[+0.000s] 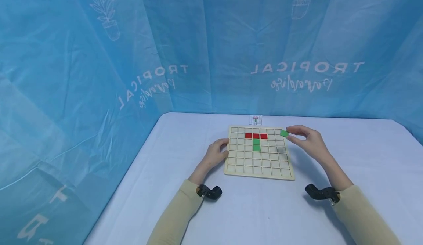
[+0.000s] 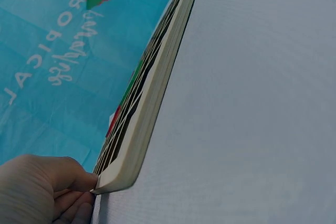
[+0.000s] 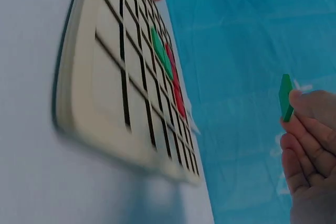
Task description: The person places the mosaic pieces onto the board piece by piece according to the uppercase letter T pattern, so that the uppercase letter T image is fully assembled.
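Observation:
A pale wooden grid board (image 1: 259,176) lies on the table. Three red tiles (image 1: 256,136) form a row in its upper part, and two green tiles (image 1: 256,148) run down from the middle one. The left hand (image 1: 214,156) holds the board's left edge; in the left wrist view its thumb and fingers (image 2: 73,174) meet at that edge. Between thumb and fingertips, the right hand (image 1: 308,142) pinches another green tile (image 1: 284,133), raised over the board's upper right corner. In the right wrist view this tile (image 3: 286,98) is seen nearly edge-on.
Just beyond the board lies a small card (image 1: 256,120) printed with a red and green T on a grid. White cloth (image 1: 257,215) covers the table. Blue printed curtains (image 1: 231,46) hang behind it and along the left side. Each wrist wears a black device (image 1: 209,192).

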